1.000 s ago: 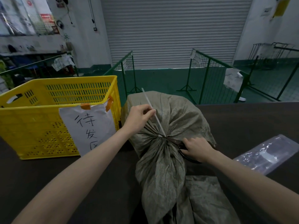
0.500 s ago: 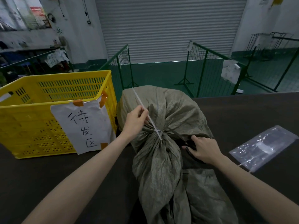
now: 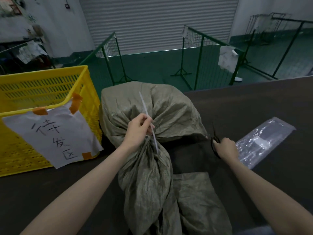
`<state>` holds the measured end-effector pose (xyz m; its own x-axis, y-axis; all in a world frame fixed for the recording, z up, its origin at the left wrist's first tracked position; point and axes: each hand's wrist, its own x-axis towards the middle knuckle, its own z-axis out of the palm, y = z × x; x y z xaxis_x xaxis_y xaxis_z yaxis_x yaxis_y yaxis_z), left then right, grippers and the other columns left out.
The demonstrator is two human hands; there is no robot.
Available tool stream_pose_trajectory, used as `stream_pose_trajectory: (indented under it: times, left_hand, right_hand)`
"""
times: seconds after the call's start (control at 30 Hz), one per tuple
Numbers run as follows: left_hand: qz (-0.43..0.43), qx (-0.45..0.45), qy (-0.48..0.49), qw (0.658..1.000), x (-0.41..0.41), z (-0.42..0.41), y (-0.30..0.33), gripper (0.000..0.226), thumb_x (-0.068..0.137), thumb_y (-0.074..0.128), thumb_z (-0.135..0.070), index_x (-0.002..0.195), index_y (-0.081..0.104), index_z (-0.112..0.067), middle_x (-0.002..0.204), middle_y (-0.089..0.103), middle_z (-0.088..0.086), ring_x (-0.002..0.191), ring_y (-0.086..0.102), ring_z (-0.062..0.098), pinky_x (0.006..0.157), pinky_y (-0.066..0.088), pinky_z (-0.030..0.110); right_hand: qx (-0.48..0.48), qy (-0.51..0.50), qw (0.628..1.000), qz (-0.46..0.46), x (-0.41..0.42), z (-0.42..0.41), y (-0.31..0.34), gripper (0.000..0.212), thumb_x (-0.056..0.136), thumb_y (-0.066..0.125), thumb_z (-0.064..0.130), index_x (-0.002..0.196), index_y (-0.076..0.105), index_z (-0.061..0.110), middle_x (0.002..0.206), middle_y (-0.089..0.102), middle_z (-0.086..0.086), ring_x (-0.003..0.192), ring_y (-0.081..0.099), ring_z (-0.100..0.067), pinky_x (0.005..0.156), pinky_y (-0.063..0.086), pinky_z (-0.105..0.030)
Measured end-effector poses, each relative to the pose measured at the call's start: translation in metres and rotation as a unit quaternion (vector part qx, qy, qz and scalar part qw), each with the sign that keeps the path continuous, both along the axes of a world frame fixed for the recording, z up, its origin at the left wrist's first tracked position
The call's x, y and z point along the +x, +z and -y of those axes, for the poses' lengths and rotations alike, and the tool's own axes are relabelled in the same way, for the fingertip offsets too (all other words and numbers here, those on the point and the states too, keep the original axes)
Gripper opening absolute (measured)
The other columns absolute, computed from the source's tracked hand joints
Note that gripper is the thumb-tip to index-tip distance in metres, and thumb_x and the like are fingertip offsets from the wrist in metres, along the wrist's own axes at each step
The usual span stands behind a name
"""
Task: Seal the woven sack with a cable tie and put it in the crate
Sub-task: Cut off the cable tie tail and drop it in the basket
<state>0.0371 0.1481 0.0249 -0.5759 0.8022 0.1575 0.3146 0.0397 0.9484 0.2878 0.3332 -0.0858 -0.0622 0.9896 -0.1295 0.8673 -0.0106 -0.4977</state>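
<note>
— Where was the woven sack (image 3: 152, 116) at that point?

— It lay on the dark table (image 3: 245, 106), just to the right of the yellow crate (image 3: 42, 92) and outside it. Its full body sat at the far side, its neck was gathered into a tight bunch, and the loose cloth of the mouth trailed toward the person.

— And the cable tie (image 3: 147, 114)?

— The white strip crossed the gathered neck, its long tail slanting up and away over the sack's body and a short end pointing down over the bunched cloth. Whether it was fully cinched could not be told.

— What were the hands doing?

— The left hand (image 3: 138, 131) rested on the neck and pinched the tie between thumb and curled fingers, just above the bunch. The right hand (image 3: 226, 147) was off to the right, apart from the sack, its fingers curled round the handles of a pair of dark scissors (image 3: 214, 141), whose blades pointed away from the person over the table.

— Anything else near?

— A clear plastic bag (image 3: 264, 139) lay flat on the table just beyond the right hand. A white paper sign (image 3: 52, 134) with handwritten characters was fixed to the crate's front with orange tape. Behind the table stood green mesh barriers (image 3: 201, 53) and a grey roller shutter (image 3: 157, 21).
</note>
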Motion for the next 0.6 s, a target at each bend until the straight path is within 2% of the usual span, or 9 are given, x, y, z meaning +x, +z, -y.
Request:
stream_pose_trajectory:
  times: [0.1,0.23,0.33,0.6]
  left_hand:
    - [0.006,0.012,0.017,1.0,0.0,-0.014,-0.004,0.021,0.097,0.05,-0.014,0.078,0.059,-0.011,0.068,0.065,0.005,0.058,0.06,0.013,0.057,0.051,0.025]
    - [0.045,0.048,0.077,0.995,-0.001,-0.024,0.001,0.022,0.097,0.048,-0.012,0.078,0.058,-0.014,0.067,0.062,0.005,0.052,0.057,0.003,0.051,0.049,0.017]
    - [0.056,0.044,0.066,0.995,0.0,-0.029,0.0,0.021,0.098,0.048,-0.012,0.079,0.058,-0.015,0.069,0.062,0.006,0.05,0.056,0.002,0.049,0.049,0.017]
    - [0.064,0.012,0.031,0.997,0.006,-0.032,-0.008,0.016,0.096,0.052,-0.011,0.083,0.06,-0.01,0.07,0.061,0.007,0.055,0.056,0.01,0.052,0.05,0.021]
  right_hand:
    - [-0.038,-0.008,0.999,0.016,-0.001,-0.017,-0.004,0.046,0.084,0.059,0.038,0.104,0.06,-0.004,0.112,0.061,-0.026,0.102,0.059,-0.043,0.082,0.048,-0.043]
    - [-0.044,0.02,0.998,0.047,-0.009,-0.029,-0.006,0.041,0.084,0.06,0.024,0.115,0.049,-0.002,0.122,0.056,-0.025,0.112,0.055,-0.044,0.089,0.045,-0.044]
    - [-0.039,0.057,0.996,0.055,-0.015,-0.034,-0.015,0.036,0.085,0.055,0.013,0.116,0.041,0.001,0.125,0.05,-0.025,0.115,0.051,-0.045,0.093,0.042,-0.049]
    - [0.007,0.114,0.991,0.069,-0.012,-0.039,-0.027,0.023,0.082,0.05,0.006,0.104,0.052,0.0,0.114,0.055,-0.024,0.109,0.051,-0.042,0.085,0.044,-0.045]
